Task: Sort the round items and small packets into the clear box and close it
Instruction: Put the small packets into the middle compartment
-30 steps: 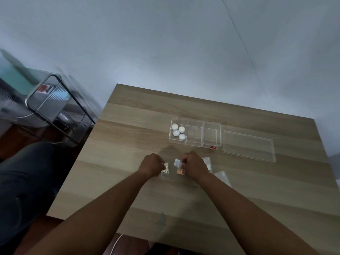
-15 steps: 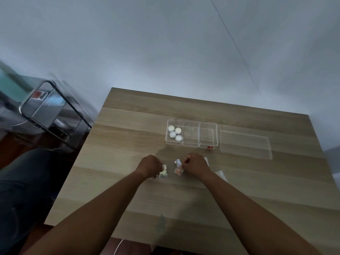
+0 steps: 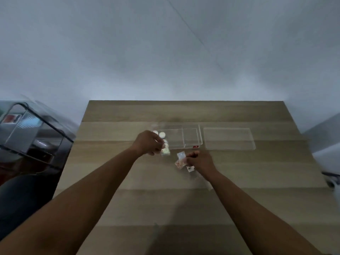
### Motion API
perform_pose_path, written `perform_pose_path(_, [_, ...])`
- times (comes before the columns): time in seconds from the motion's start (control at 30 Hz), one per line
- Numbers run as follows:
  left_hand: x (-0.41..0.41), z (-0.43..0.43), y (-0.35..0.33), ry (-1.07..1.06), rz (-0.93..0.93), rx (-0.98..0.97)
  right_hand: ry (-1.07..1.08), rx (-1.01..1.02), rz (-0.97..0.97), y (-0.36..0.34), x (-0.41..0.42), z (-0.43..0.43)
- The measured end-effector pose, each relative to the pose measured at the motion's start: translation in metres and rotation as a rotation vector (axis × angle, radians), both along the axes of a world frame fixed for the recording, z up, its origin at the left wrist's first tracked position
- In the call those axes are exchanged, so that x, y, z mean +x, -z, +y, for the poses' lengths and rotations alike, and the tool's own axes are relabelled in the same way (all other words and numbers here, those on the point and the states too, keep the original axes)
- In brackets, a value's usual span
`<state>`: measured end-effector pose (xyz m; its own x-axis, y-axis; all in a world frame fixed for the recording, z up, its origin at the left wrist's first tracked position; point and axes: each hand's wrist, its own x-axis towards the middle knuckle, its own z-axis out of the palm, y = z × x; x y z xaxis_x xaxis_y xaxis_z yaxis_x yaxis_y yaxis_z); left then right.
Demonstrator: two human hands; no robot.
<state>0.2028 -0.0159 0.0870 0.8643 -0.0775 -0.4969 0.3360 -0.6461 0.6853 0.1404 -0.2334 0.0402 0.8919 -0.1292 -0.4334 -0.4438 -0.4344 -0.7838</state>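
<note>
A clear box (image 3: 191,138) with three compartments lies open at the middle of the wooden table (image 3: 184,199). Several white round items (image 3: 162,134) sit in its left compartment. My left hand (image 3: 149,142) is raised in front of that compartment, shut on a small pale packet (image 3: 165,151). My right hand (image 3: 199,160) is lower, just in front of the box, shut on a small orange-speckled packet (image 3: 180,160). Another small packet (image 3: 190,168) peeks out under my right hand. The box's clear lid (image 3: 229,138) lies flat to the right of the box.
A clear container with a dark metal frame (image 3: 27,131) stands off the table's left side. A dark clothed leg (image 3: 22,196) is below it. A grey and white object (image 3: 331,179) shows at the right edge.
My left hand has lifted its packet from the table toward the box's left compartment. My right hand still holds its packet, now further right. The camera has tilted, so the view shifted.
</note>
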Motion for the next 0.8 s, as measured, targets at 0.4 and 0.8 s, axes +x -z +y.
perform_pose_path(0.4, [0.075,-0.066,0.006,0.254,-0.121,0.422,0.217,-0.040,0.026,-0.001,-0.014,-0.047])
perform_pose_path(0.8, [0.064,-0.058,0.016,0.184,-0.376,0.472,0.171,-0.014,-0.103,-0.018,0.012,-0.045])
